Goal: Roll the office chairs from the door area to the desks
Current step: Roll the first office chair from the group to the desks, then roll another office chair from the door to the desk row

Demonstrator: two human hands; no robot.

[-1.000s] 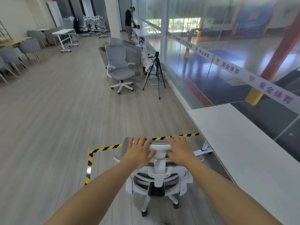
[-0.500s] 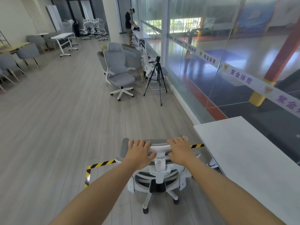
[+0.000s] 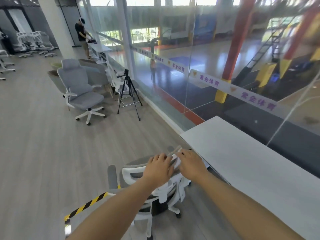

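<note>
A white-framed office chair (image 3: 133, 175) with grey mesh stands right below me, turned at an angle, its headrest toward the white desk (image 3: 251, 163) on the right. My left hand (image 3: 158, 168) and my right hand (image 3: 191, 164) lie side by side on top of the headrest, fingers curled over its far edge. The chair's back edge almost meets the desk's near left corner. Its wheels (image 3: 178, 216) rest on the wooden floor.
A second grey office chair (image 3: 81, 90) stands ahead on the left, next to a black tripod (image 3: 129, 94). A glass wall runs along the right. Yellow-black tape (image 3: 86, 205) marks the floor. More chairs (image 3: 34, 44) and a person (image 3: 82, 35) are at the far end.
The chair has swung clockwise toward the desk and my hands have come closer together on the headrest. My view has turned right, and the floor tape now lies behind the chair.
</note>
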